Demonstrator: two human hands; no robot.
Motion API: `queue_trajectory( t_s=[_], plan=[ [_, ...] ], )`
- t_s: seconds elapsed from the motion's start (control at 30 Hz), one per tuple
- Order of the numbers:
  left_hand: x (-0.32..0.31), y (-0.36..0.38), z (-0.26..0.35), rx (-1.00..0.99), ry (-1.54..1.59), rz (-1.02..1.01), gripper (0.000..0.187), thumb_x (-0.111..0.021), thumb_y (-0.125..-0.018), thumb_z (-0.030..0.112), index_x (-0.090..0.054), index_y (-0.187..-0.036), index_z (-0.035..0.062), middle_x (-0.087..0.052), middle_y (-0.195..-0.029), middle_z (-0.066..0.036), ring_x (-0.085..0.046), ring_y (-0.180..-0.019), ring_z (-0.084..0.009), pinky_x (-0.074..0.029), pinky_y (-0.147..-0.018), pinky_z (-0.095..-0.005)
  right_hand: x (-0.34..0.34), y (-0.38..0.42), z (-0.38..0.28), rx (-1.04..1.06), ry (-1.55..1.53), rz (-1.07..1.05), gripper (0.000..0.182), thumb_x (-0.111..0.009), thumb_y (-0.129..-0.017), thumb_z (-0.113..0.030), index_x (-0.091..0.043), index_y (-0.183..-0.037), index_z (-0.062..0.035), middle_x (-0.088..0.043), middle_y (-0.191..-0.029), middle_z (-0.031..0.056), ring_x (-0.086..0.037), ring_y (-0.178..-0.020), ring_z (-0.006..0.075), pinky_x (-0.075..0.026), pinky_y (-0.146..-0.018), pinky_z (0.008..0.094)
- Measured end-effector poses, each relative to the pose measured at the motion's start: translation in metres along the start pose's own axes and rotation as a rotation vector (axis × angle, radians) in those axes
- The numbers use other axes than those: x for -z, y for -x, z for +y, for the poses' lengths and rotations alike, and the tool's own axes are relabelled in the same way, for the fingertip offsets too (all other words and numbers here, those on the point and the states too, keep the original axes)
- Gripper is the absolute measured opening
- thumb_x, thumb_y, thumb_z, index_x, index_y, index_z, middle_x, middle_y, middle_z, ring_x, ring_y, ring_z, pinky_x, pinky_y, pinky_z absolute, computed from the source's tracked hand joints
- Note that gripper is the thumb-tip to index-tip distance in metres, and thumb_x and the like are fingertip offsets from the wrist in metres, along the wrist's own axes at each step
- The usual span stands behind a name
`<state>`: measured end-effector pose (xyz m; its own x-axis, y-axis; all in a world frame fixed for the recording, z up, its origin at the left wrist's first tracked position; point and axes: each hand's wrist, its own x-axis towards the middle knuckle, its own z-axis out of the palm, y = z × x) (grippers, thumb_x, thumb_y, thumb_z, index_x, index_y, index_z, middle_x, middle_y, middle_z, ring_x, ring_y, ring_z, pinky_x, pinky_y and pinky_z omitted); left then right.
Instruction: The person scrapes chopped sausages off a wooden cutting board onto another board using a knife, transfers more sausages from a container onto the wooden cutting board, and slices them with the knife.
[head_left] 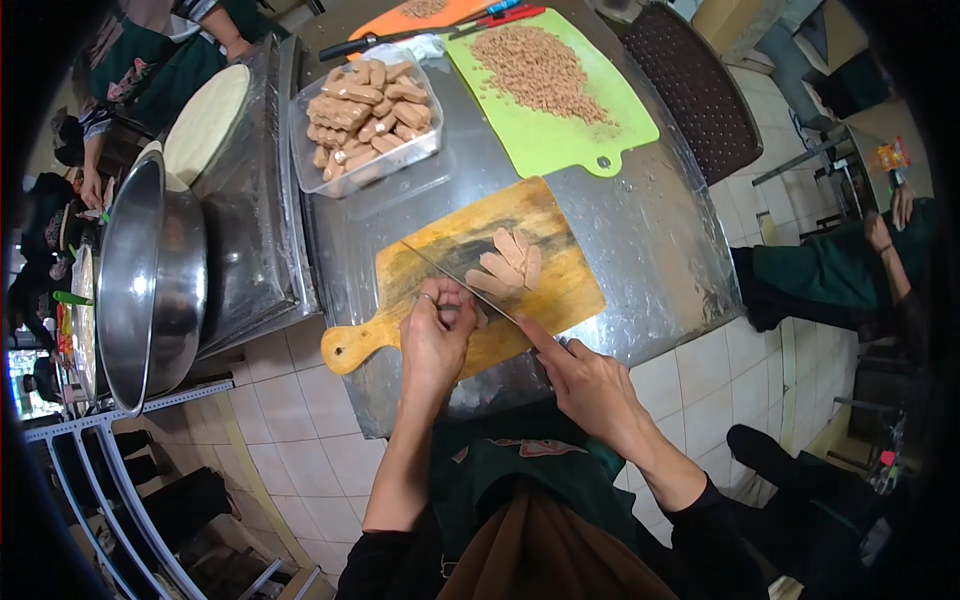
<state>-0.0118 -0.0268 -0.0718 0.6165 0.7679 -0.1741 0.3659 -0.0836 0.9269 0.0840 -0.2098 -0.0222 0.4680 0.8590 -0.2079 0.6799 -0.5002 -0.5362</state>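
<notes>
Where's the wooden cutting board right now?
Head view, centre: the wooden board lies on the metal table, nearer the wearer than the green board.

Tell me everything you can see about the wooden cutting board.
The wooden cutting board is yellowish brown with dark stains, rectangular, with a rounded handle pierced by a hole. It lies flat on the metal table, handle toward the lower left. Pinkish slices rest on it; the knife, left hand and right hand partly cover it.

Forearms angled inward, left fingers curled, right fingers clenched
</notes>
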Motion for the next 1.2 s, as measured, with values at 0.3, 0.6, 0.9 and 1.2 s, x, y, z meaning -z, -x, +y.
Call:
queue_trajectory(
  t_s=[0.3, 0.6, 0.9, 1.2],
  plan=[
    [-0.004, -0.032, 0.012, -0.112, -0.001, -0.037, 0.021, -0.067, -0.095, 0.011, -0.063, -0.109, -0.0039, -0.068, -0.091, -0.008, -0.065, -0.074, -0.0102, -0.053, -0.065, -0.0246, 0.014, -0.004, 0.013, 0.036, -0.353, 0.184, 0.050, -0.056, -0.098, -0.010, -0.048, -0.146, -0.0131, -0.066, -0.081, 0.0247, -0.066, -0.071, 0.0404, -0.053, -0.071, 0.0446],
    [0.055, -0.155, 0.073, -0.631, -0.750, 0.336, 0.023, -0.058, -0.091, 0.007, -0.069, -0.111, 0.0038, -0.067, -0.109, -0.018, -0.064, -0.099, -0.0367, -0.050, -0.087, -0.0457, 0.039, 0.016, 0.022, -0.185, -0.475, 0.239, 0.051, -0.055, -0.098, -0.007, -0.048, -0.148, -0.0160, -0.065, -0.083, 0.0265, -0.061, -0.061, 0.0221, -0.050, -0.067, 0.0346],
    [0.096, -0.281, 0.060, -0.765, -1.264, 0.320, 0.030, -0.068, -0.086, 0.023, -0.069, -0.113, 0.0097, -0.071, -0.109, -0.012, -0.064, -0.103, -0.0315, -0.048, -0.090, -0.0485, 0.018, 0.033, 0.023, -0.190, -0.547, 0.211, 0.050, -0.055, -0.099, -0.008, -0.048, -0.148, -0.0166, -0.064, -0.078, 0.0211, -0.054, -0.060, 0.0217, -0.050, -0.067, 0.0331],
    [0.076, -0.120, 0.078, -0.412, -0.540, 0.115, 0.040, -0.070, -0.091, 0.042, -0.065, -0.091, 0.0024, -0.067, -0.075, -0.016, -0.067, -0.070, -0.0273, -0.051, -0.065, -0.0374, 0.000, 0.036, 0.012, -0.015, -0.415, 0.075, 0.053, -0.057, -0.097, -0.006, -0.046, -0.147, -0.0158, -0.069, -0.097, 0.0238, -0.067, -0.090, 0.0434, -0.053, -0.076, 0.0471]
  ],
)
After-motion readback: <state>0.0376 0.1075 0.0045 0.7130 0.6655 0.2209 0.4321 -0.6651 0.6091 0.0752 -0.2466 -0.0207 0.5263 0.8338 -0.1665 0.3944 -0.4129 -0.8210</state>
